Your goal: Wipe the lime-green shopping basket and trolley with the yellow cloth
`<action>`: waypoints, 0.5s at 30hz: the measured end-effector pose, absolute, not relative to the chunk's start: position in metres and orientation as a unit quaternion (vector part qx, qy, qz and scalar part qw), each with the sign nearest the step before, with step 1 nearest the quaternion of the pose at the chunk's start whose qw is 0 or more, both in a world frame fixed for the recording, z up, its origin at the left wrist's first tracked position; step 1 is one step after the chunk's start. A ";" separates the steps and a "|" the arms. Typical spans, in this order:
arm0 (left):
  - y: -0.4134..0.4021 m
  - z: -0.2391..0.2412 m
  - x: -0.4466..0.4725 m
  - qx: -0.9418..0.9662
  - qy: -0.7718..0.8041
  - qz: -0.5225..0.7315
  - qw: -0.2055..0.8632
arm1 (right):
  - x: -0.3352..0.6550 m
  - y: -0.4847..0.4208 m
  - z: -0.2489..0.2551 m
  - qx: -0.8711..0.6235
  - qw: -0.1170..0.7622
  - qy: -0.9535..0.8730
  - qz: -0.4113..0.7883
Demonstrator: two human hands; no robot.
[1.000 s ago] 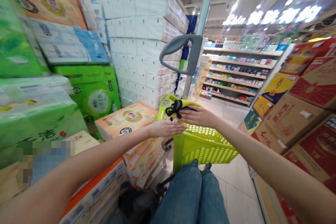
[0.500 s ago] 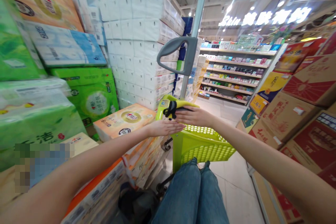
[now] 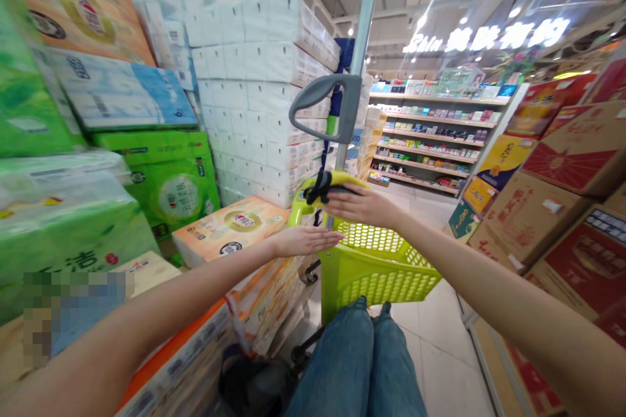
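Note:
My right hand [image 3: 362, 206] is stretched flat, fingers together and pointing left, against a yellow-and-black thing [image 3: 337, 186] at the top of a lime-green shopping cart [image 3: 391, 267]. I cannot tell whether this thing is part of the cart. Lower and to the left, my left hand [image 3: 308, 240] is also stretched out flat, fingertips pointing right, over the cart's near side. No object shows in either hand. Above them stands a grey loop handle [image 3: 325, 107] on a pale metal pole [image 3: 366, 19].
White tissue packs [image 3: 244, 98] are stacked high ahead on the left. An orange tissue pack [image 3: 235, 225] lies beside my left forearm. Cardboard cartons [image 3: 531, 208] line the right side. Stocked shelves [image 3: 435, 137] stand farther back, and a tiled floor [image 3: 440, 352] runs between.
My right hand has risen slightly and my left has dropped a little, widening the gap between them. The whole view has shifted slightly.

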State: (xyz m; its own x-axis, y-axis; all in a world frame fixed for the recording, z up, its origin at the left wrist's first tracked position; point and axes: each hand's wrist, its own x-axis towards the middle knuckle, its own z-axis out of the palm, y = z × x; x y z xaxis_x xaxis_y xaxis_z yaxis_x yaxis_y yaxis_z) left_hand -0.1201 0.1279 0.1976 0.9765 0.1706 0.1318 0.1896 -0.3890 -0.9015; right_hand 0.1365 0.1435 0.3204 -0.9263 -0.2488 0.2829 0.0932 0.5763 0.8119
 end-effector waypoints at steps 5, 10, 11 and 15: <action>0.129 0.197 -0.121 -0.835 -0.108 -0.010 0.539 | 0.139 0.149 0.323 0.132 0.124 -0.873 -0.452; 0.127 0.200 -0.119 -0.836 -0.114 -0.003 0.538 | 0.138 0.155 0.393 0.023 0.196 -0.861 -0.469; 0.127 0.200 -0.118 -0.838 -0.115 -0.003 0.534 | 0.138 0.154 0.393 0.003 0.213 -0.861 -0.462; 0.128 0.198 -0.118 -0.853 -0.125 0.000 0.508 | 0.140 0.149 0.339 -0.001 0.196 -0.874 -0.444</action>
State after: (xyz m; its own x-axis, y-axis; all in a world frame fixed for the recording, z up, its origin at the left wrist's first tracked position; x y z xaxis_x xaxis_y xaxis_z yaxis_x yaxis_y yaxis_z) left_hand -0.1182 0.1281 0.1979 0.9690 0.2122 0.1267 0.2126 -0.4538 -0.8654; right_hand 0.1396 0.1485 0.3389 -0.9229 -0.1735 0.3439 0.1755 0.6055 0.7763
